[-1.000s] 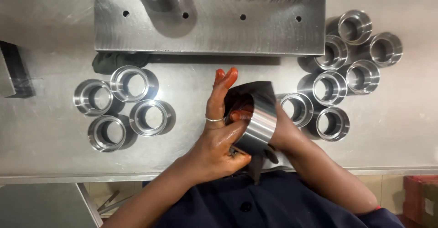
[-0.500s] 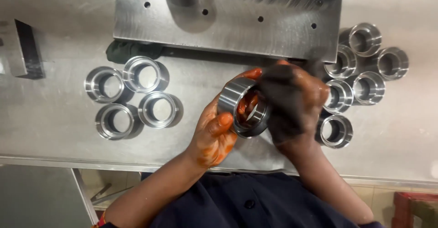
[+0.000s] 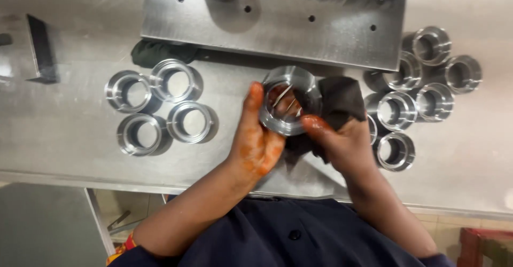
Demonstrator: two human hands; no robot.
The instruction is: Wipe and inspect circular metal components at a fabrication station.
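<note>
now both hands (image 3: 299, 133) clamped on steel ring (image 3: 288, 107) w/ dark cloth (image 3: 342, 99), near table edge (image 3: 107, 177)

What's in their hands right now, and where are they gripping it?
A shiny metal ring, gripped at its outer rim: the left hand on its left side, the right hand at its lower right edge, with a dark cloth.
</note>
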